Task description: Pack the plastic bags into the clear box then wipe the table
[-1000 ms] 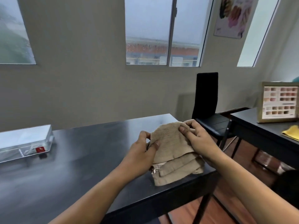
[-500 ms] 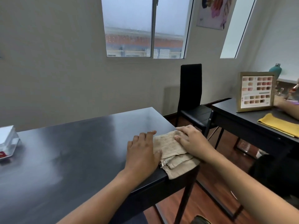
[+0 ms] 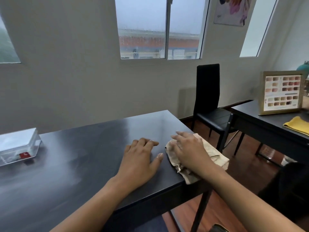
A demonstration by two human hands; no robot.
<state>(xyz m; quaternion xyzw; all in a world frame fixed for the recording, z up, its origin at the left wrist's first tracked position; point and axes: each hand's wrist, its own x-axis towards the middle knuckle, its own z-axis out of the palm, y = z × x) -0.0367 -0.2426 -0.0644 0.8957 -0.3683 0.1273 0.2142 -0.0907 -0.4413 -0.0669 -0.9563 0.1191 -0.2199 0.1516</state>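
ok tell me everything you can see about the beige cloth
The beige cloth looks like soft, coarse-woven fabric, folded into a few rumpled layers. It lies at the near right corner of the black table, its right side overhanging the edge. The right hand presses on it with straight fingers, covering its middle. The left hand rests on the table beside it, not touching.

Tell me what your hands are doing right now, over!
Left hand flat on the table, right hand pressing the cloth at the right edge. Clear box far left. Only the left hand beside the cloth.
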